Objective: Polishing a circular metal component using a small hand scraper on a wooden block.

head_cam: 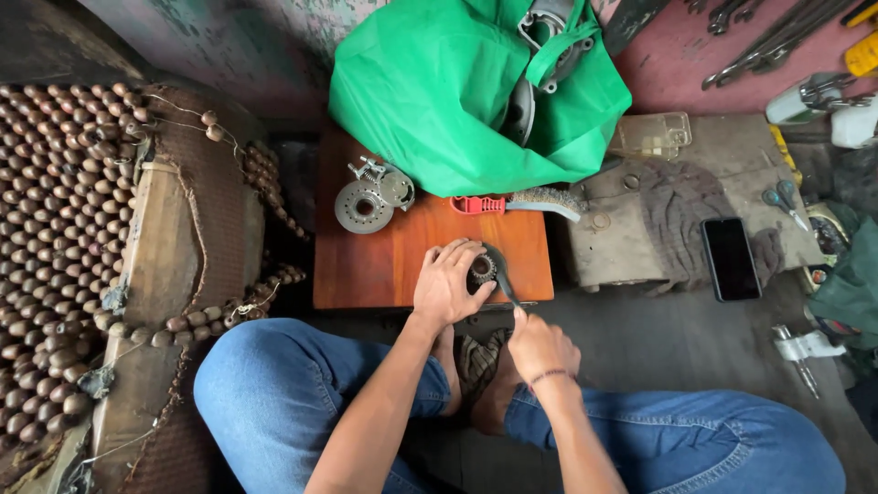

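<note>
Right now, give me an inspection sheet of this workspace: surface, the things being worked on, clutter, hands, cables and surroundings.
Surface: small orange-brown wooden board on the floor, worn and scuffed.
Job's things: small toothed metal gear at the board's near edge; thin dark tool laid against it.
Clutter: round metal disc part, red-handled wire brush, green bag with metal parts inside.
Hands: left hand steadies the gear; right hand grips the tool.
Cables: nothing seen.
Surroundings: wooden bead seat cover at one side; grey cloth, dark phone, scissors and wrenches at the other.
</note>
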